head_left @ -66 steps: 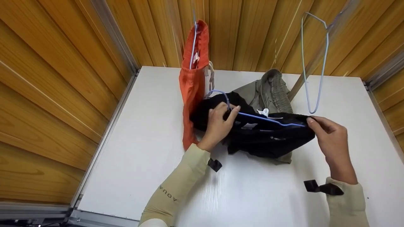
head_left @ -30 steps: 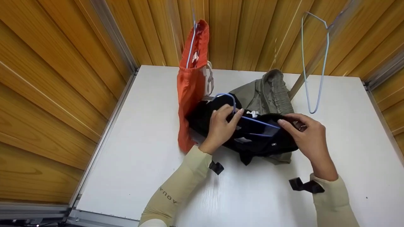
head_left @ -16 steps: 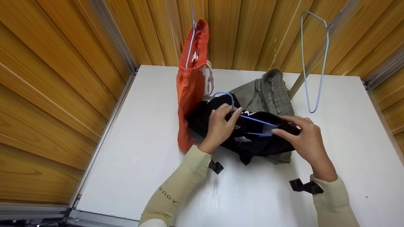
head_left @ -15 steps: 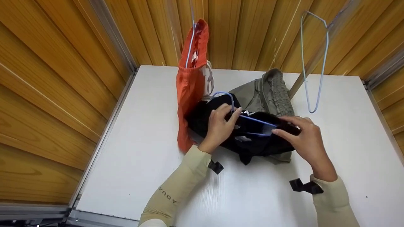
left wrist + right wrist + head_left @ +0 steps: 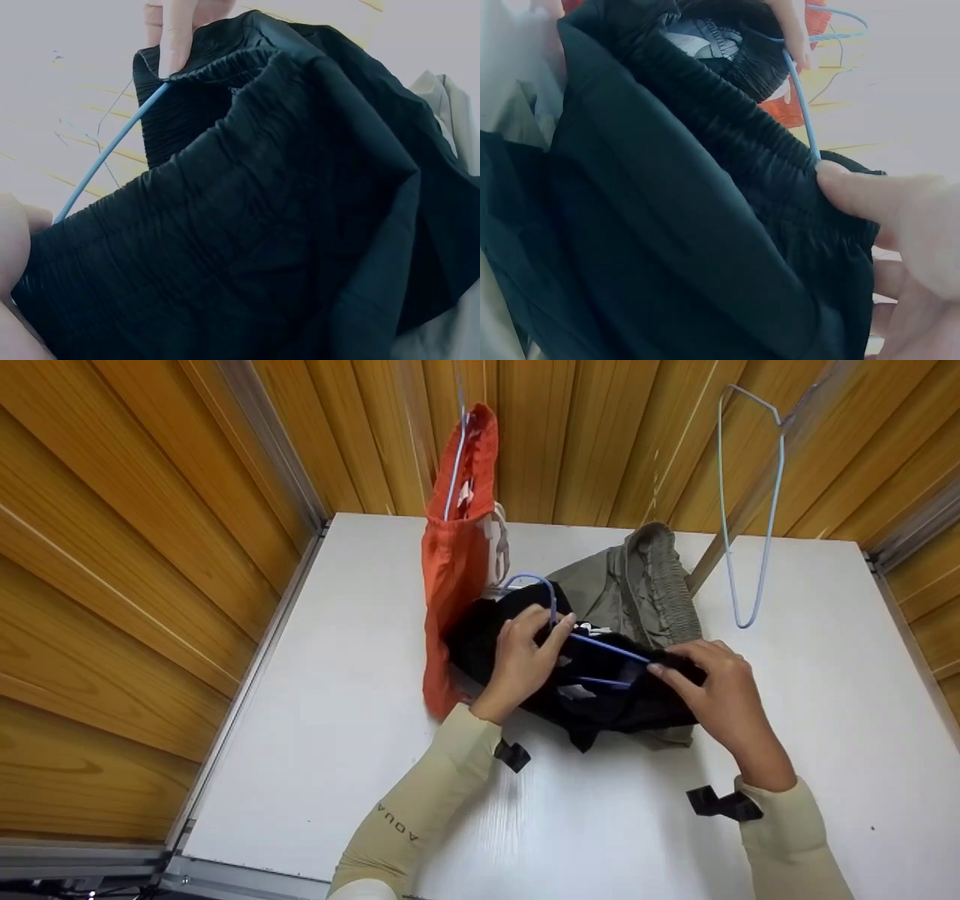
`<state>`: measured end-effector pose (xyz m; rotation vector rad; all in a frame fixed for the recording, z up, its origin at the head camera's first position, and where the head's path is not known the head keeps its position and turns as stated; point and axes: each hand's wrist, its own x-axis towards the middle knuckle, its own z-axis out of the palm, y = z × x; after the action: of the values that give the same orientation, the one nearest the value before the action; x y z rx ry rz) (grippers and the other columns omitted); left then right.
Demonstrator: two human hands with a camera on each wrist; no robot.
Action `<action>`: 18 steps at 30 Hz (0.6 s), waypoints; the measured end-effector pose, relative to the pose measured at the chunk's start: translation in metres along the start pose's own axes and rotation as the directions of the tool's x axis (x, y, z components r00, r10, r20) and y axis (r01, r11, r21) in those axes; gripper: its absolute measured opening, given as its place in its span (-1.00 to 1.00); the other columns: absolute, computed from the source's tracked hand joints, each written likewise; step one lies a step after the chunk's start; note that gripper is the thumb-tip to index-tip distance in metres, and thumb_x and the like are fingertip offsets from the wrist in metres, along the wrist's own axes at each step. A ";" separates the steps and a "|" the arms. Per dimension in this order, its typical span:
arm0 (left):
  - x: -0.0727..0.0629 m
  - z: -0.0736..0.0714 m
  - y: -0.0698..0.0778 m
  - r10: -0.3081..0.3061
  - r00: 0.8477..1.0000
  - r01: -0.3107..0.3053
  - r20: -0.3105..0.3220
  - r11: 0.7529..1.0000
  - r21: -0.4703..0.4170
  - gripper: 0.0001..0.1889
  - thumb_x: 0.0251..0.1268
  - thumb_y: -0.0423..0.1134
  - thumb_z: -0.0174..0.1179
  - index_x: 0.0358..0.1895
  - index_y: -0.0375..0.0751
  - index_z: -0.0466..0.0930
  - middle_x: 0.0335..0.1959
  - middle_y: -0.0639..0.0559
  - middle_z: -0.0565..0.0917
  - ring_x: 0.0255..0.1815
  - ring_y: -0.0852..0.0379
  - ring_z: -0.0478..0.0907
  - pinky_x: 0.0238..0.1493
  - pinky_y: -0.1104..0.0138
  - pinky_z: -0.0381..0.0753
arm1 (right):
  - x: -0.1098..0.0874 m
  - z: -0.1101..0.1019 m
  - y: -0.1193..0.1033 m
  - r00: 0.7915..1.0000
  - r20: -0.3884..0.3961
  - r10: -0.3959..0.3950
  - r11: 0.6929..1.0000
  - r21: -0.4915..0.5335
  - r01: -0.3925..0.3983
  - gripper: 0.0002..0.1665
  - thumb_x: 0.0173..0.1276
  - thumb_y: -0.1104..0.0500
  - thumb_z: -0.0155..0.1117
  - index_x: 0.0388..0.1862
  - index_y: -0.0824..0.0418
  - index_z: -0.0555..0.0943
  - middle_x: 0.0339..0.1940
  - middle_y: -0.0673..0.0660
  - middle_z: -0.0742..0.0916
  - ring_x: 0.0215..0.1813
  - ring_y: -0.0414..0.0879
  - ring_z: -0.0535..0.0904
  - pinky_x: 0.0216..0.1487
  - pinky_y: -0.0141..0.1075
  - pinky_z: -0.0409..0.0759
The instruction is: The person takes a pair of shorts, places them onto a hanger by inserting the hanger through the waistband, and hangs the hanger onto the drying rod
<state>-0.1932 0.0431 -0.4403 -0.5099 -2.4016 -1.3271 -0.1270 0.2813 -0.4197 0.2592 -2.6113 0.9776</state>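
A blue wire hanger [image 5: 611,646] runs inside the waist of a pair of black elastic-waist shorts [image 5: 622,712]. My left hand [image 5: 525,652] pinches the hanger just below its hook, at the near end of the waistband. Thumb and fingers of my right hand [image 5: 720,682] grip the other end of the waistband, the thumb tip right at the hanger's arm. In the right wrist view the right thumb [image 5: 847,187] presses the gathered band where the hanger [image 5: 802,105] meets it. The left wrist view shows the hanger [image 5: 112,150] crossing the waist opening between both hands.
Orange drawstring bottoms [image 5: 454,577] hang on a hanger at the left, beside the black cloth. Olive elastic-waist bottoms [image 5: 652,577] lie behind on the white table [image 5: 300,720]. A bare pale-blue hanger [image 5: 776,495] hangs at the right. Wood-look panels [image 5: 135,547] enclose the back and sides.
My right hand has come inward to the left from the far end, and the taut waistband has slackened and opened. The left hand has stayed at the hook, shifting only slightly.
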 end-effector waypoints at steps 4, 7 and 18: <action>0.000 0.000 0.000 -0.001 1.000 0.001 0.001 1.000 0.003 -0.74 0.40 -0.03 0.13 -0.34 -0.09 0.67 -0.41 0.11 0.59 -0.33 0.21 0.53 -0.20 0.33 0.37 | 0.000 0.002 0.001 1.000 0.020 -0.010 1.000 0.006 0.010 -0.75 0.19 0.22 0.43 -0.17 0.32 0.68 -0.21 0.20 0.74 -0.07 0.07 0.57 0.00 -0.19 0.36; 0.000 0.000 -0.001 0.001 1.000 -0.001 0.001 1.000 -0.001 -0.74 0.40 -0.03 0.13 -0.34 -0.10 0.67 -0.41 0.11 0.59 -0.32 0.20 0.54 -0.19 0.32 0.38 | 0.000 0.004 0.001 0.999 0.038 -0.006 1.000 0.001 0.006 -0.75 0.23 0.22 0.40 -0.18 0.35 0.64 -0.22 0.25 0.72 -0.07 0.12 0.55 0.03 -0.06 0.36; 0.000 0.001 -0.002 0.031 0.999 -0.031 0.016 1.000 -0.002 -0.74 0.37 -0.02 0.16 -0.36 -0.09 0.68 -0.41 0.10 0.61 -0.30 0.18 0.57 -0.15 0.32 0.44 | -0.003 0.003 0.002 0.998 0.065 -0.008 0.998 -0.065 0.012 -0.74 0.31 0.19 0.32 -0.15 0.36 0.57 -0.19 0.29 0.67 -0.03 0.18 0.51 -0.03 0.02 0.23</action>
<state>-0.1946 0.0427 -0.4424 -0.5571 -2.3957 -1.3170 -0.1256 0.2810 -0.4242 0.2916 -2.6920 0.8926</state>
